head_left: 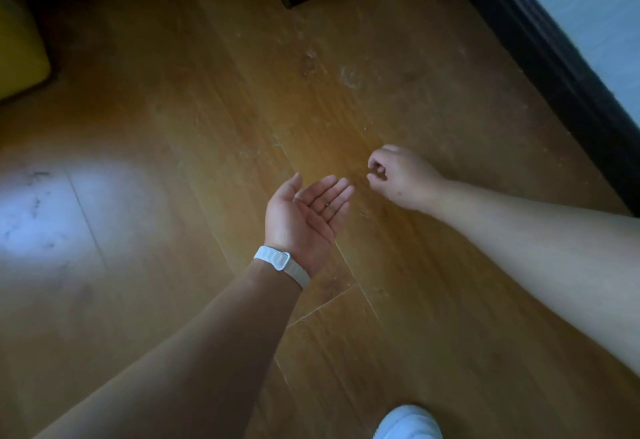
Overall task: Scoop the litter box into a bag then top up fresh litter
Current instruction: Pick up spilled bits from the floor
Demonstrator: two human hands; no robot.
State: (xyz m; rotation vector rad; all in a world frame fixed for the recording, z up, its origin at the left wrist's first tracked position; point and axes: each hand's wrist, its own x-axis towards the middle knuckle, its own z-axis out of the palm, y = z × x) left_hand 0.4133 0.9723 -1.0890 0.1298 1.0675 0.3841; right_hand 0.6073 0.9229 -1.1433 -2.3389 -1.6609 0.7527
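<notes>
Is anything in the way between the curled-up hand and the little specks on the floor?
Nothing visible is. The right hand hangs over the wooden floor, with pale specks near its fingers. The left hand is palm-up beside it, not between.

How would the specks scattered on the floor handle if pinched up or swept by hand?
Probably light: the specks are tiny beside the right hand. Likely fiddly to pinch and prone to scatter if pushed, since the floor looks smooth. One seems to sit loose on the open left hand.
</notes>
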